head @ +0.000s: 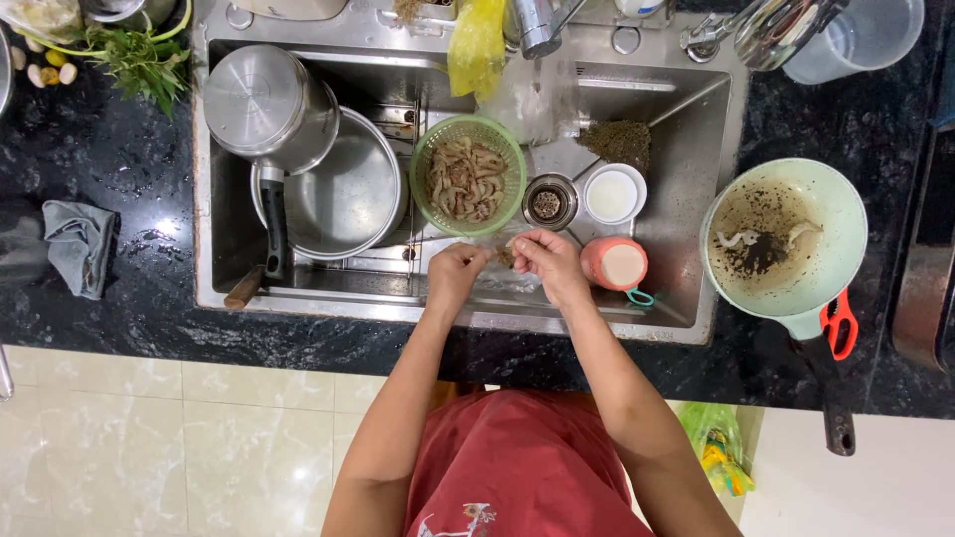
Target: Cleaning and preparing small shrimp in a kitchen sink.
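Left hand (456, 273): over the near rim of the sink (686, 119), fingers pinched narrow on one end of a small shrimp (503, 256).
Right hand (547, 261): just beside the left, fingers closed on the other end of the same shrimp; both hands are equally near, since both hold it.
Shrimp in hand: a small brownish piece held between the two sets of fingertips, its long axis running roughly left to right from one hand to the other; too small to tell head from tail.
Pink cup (615, 264): just right of the right hand in the sink, lying with its pale opening up, a teal handle at its near side.
Green colander (468, 181): straight beyond the hands, just past the fingertips, holding a heap of raw shrimp; the heap lies directly away from the person, midway between both hands.
White bowl (614, 193): beyond the right hand, beside the sink drain (549, 202).
Steel pots (298, 149): at the left of the sink, a lidded saucepan resting tilted over a larger empty pan.
Pale green frying pan (786, 239): on the black counter at right, well apart from the hands, with dark bits and pale scraps inside, orange-handled scissors (839, 323) at its near edge.
Grey cloth (80, 244): on the counter far left.
Herbs (139, 60): far left corner of the counter.
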